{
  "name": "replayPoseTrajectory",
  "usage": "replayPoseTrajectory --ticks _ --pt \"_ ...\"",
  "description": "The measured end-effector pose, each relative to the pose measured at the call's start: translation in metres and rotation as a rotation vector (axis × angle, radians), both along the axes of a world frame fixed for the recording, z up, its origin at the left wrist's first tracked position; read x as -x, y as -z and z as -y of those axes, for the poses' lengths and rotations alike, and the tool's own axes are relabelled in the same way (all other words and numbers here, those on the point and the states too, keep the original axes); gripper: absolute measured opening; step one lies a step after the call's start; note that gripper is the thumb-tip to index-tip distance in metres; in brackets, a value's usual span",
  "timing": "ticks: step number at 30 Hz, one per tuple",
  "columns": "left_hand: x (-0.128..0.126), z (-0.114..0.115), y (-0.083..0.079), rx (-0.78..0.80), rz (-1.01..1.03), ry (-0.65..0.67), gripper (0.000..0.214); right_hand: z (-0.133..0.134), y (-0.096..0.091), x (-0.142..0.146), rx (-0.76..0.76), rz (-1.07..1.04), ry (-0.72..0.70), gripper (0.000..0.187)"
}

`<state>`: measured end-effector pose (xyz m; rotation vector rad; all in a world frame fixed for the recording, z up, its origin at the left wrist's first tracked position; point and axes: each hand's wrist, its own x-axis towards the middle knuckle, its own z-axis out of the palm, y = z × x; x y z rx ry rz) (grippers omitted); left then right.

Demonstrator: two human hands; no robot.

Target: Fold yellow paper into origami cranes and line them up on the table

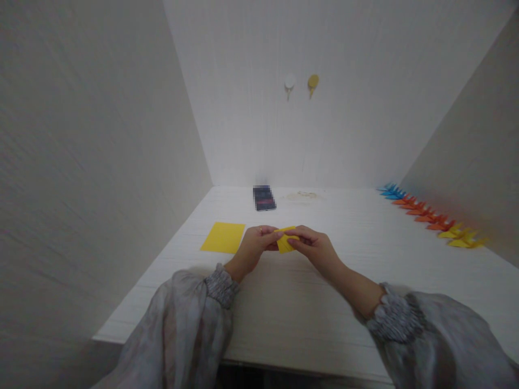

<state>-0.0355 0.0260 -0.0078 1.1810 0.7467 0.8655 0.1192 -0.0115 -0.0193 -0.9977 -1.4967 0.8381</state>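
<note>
1. Centrally: folded yellow origami paper, held over white tabletop; long axis hard to judge.
2. Left hand: pinches paper's left edge.
3. Right hand: pinches right edge, equally near.

The white, streak-grained tabletop bore a flat yellow paper sheet at left; a dark smartphone near the rear edge, display obscured; a tan patch, nature undetermined, to its right; and blue, orange and yellow origami cranes lined up at right.
</note>
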Motion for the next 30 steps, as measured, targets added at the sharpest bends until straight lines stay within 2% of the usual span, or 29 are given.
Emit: replayPoseTrajectory --ticks 9,11,14,16,17,21,30 --pt "-0.0001 -0.0006 0.0006 -0.003 0.009 -0.044 0.027 0.0019 -0.0010 0.0025 0.130 -0.170 -0.055 0.025" --pt "-0.0006 -0.0005 0.0002 -0.003 0.005 -0.073 0.027 0.0028 -0.0015 0.0026 0.161 -0.211 -0.060 0.036" --pt "-0.0012 0.0000 -0.0011 -0.016 -0.001 -0.129 0.026 0.0028 -0.0021 0.0027 0.162 -0.263 -0.046 0.061" --pt "-0.0013 0.0003 -0.0019 -0.028 0.003 -0.158 0.025 0.0019 -0.0025 0.0032 0.169 -0.293 -0.031 0.066" --pt "-0.0014 0.0005 -0.0021 -0.036 0.006 -0.163 0.025 0.0014 -0.0028 0.0036 0.183 -0.307 -0.022 0.061" --pt "-0.0018 0.0016 -0.0012 -0.072 -0.017 -0.158 0.024 0.0011 -0.0053 0.0057 0.248 -0.302 -0.006 0.021" --pt "-0.0017 0.0026 -0.0002 -0.073 -0.057 -0.137 0.025 0.0026 -0.0057 0.0032 0.269 -0.198 0.037 0.022"
